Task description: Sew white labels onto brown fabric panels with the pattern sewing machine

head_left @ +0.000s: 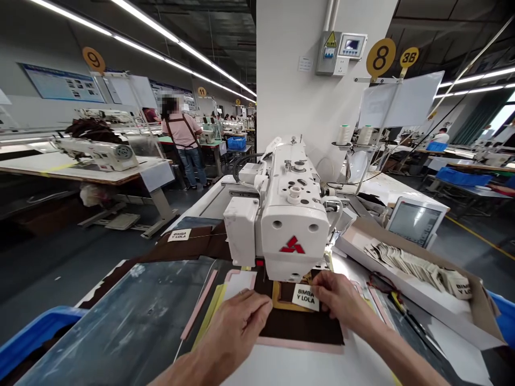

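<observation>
A white fabric label [304, 301] printed BIMBA Y LOLA lies slightly tilted over a yellow metal frame [281, 306] beneath the sewing machine head [295, 236]. The fingers of my right hand [335, 298] pinch this label at its right edge. Under the frame is a dark brown fabric piece [301, 328], edged by pink strips. My left hand [244, 321] rests at the left of the fabric, fingers curled together and thumb pressed in. Whatever lies between those fingers is hidden.
Right of the machine, a cardboard box [406, 279] holds many stacked labels. Yellow-handled snips [398, 303] lie beside it, with a control screen [416, 222] behind. At left, brown fabric [197, 244] bears another label. A blue bin [36, 332] stands lower left. Farther off, a person [181, 131] stands.
</observation>
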{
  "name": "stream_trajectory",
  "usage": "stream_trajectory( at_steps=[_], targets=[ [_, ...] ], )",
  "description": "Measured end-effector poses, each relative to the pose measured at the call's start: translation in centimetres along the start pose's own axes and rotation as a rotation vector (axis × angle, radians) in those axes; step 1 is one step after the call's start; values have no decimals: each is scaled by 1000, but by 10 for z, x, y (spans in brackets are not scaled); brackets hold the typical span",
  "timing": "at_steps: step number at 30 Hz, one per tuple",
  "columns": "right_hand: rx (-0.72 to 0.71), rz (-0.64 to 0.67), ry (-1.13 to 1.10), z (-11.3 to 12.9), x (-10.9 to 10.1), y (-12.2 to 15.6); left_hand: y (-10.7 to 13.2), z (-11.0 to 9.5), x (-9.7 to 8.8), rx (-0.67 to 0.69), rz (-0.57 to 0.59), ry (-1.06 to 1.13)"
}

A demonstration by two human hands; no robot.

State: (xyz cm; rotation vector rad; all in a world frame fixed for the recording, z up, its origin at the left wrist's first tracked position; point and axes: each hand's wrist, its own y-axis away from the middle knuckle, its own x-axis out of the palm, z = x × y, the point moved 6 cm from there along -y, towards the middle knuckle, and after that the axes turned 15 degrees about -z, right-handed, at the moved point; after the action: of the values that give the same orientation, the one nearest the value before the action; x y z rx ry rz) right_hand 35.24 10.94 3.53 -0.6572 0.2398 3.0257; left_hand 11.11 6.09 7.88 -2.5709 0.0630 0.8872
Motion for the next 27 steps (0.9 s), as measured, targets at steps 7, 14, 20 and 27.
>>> stream_trajectory(
  at_steps=[7, 14, 20, 27],
  targets=[
    [36, 84, -18, -7, -6, -15, -10, 16, 0, 456, 48, -360],
    [117, 117, -115, -6, -15, -17, -15, 18, 5, 477, 99, -361],
    [137, 93, -143, -7, -12, -16, -13, 20, 4, 479, 116, -352],
    [125, 87, -142, -8, -11, -15, -11, 15, 1, 406, 119, -280]
  ],
)
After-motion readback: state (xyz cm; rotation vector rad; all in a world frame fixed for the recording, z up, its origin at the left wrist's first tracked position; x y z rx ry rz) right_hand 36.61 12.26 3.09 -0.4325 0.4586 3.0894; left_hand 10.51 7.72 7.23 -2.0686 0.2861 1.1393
